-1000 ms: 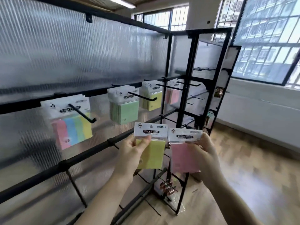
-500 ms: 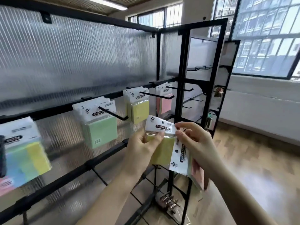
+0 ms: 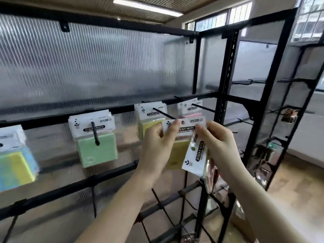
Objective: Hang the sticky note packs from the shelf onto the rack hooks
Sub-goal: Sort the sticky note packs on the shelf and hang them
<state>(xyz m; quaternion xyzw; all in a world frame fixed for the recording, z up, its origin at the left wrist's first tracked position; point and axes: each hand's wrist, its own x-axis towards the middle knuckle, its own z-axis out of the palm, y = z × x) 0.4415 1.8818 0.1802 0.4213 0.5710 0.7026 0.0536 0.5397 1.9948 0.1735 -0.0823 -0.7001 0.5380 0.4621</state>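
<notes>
Fingers (image 3: 172, 128) of my left hand (image 3: 157, 148) pinch the white header of a yellow sticky note pack (image 3: 177, 155), held upright. My right hand (image 3: 220, 146) grips a second pack (image 3: 196, 156), tilted, overlapping the yellow one's right edge. Just above both hands, a rack hook (image 3: 164, 113) carries hung yellow packs (image 3: 149, 123); green packs (image 3: 95, 137) hang left of my left hand.

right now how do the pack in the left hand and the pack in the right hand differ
The yellow pack in the left hand stands upright, header on top; the pink pack in the right hand is tilted, its header lettering running up the side. The yellow pack's pad shows plainly; the pink pack's pad is mostly hidden. Both have white STICKY NOTE headers and neither is on a hook.
</notes>
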